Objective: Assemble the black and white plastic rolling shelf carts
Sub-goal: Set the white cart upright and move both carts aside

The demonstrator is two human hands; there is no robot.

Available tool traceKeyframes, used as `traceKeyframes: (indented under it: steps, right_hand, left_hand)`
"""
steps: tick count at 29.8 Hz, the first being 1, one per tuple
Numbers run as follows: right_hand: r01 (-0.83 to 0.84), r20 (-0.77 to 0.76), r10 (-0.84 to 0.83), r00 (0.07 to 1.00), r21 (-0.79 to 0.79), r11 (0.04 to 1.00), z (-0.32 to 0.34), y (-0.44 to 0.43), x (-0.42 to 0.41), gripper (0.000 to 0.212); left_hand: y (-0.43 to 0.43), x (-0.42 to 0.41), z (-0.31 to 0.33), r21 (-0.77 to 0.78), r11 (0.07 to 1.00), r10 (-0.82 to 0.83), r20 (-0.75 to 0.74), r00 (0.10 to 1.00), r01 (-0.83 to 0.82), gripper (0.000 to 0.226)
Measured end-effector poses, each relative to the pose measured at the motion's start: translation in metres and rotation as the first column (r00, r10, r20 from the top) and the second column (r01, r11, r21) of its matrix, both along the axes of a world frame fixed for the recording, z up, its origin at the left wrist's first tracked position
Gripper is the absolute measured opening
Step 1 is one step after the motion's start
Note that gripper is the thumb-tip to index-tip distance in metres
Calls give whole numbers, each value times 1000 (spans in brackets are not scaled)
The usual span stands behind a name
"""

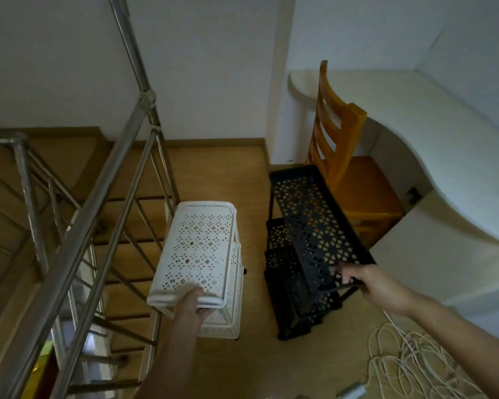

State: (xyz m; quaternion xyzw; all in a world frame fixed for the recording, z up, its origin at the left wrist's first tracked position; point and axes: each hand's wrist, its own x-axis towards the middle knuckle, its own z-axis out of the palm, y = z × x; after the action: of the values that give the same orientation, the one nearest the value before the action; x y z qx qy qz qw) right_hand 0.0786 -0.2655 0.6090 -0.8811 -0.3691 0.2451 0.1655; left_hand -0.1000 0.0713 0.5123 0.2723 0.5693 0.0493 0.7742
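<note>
The left hand (192,305) holds the near end of the white shelf cart (198,249) at 7 o'clock. The right hand (369,283) grips the near end of the top shelf of the black shelf cart (308,226) at 4 o'clock. Both carts stand on the wooden floor (213,174). A shiny metal stair rail (98,191) is at 9 o'clock. A wooden chair (337,133) sits at 2 o'clock, tucked under a white desk (415,110). Tangled white cords (415,361) lie at 5 o'clock.

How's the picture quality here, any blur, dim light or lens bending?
Head view: dim, flat indoor light; wide-angle distortion bows the metal railing and white counter; the left hand on the white cart and right hand on the black cart look slightly soft.
</note>
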Motion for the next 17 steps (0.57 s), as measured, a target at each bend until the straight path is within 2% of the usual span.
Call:
traceKeyframes:
  steps: [3, 5, 6, 7, 8, 9, 10, 11, 12, 13, 15, 17]
  right_hand:
    - [-1, 146, 11, 989, -65, 998, -10, 4, 22, 48]
    - [-38, 162, 56, 985, -113, 993, -14, 8, 36, 49]
    - [-72, 164, 92, 982, -123, 990, -15, 9, 43, 49]
    - [-98, 161, 118, 980, -125, 987, -15, 11, 52, 49]
    - [-117, 164, 136, 977, -123, 985, -13, 12, 63, 46]
    - [-129, 171, 147, 974, -112, 985, -12, 13, 77, 43]
    - [-138, 159, 150, 976, -86, 987, -13, 15, 92, 39]
    - [-141, 120, 149, 982, -71, 988, -14, 17, 105, 37]
    - [-161, 97, 168, 981, -71, 984, -16, 20, 120, 36]
    - [-194, 102, 202, 974, -82, 978, -18, 24, 136, 36]
    - [-245, 129, 261, 957, -127, 961, -19, 37, 164, 37]
    - [-247, 147, 277, 949, -194, 949, -16, 55, 206, 45]
  left_hand:
    - [0, 6, 5, 32, 998, 57, 4, 998, -57, 7]
    - [-7, 8, 10, 37, 994, 100, 46, 994, -102, 11]
    - [-10, 11, 11, -20, 991, 133, 119, 984, -131, 18]
    - [-12, 15, 15, -175, 976, 162, 202, 966, -127, 29]
    - [-13, 27, 14, -165, 980, 149, 248, 957, -110, 40]
    - [-16, 42, 13, -63, 993, 107, 232, 967, -95, 44]
    - [-17, 60, 16, -94, 980, 190, 216, 958, -174, 42]
    - [-21, 75, 22, 58, 986, 148, 161, 976, -159, 36]
    - [-23, 95, 28, 103, 987, 117, 66, 991, -123, 31]
    - [-21, 114, 39, 99, 989, 111, -22, 994, -109, 25]
    - [-14, 144, 45, 126, 987, 107, -84, 991, -96, 19]
    - [-10, 174, 57, 135, 988, 90, -83, 992, -79, 18]
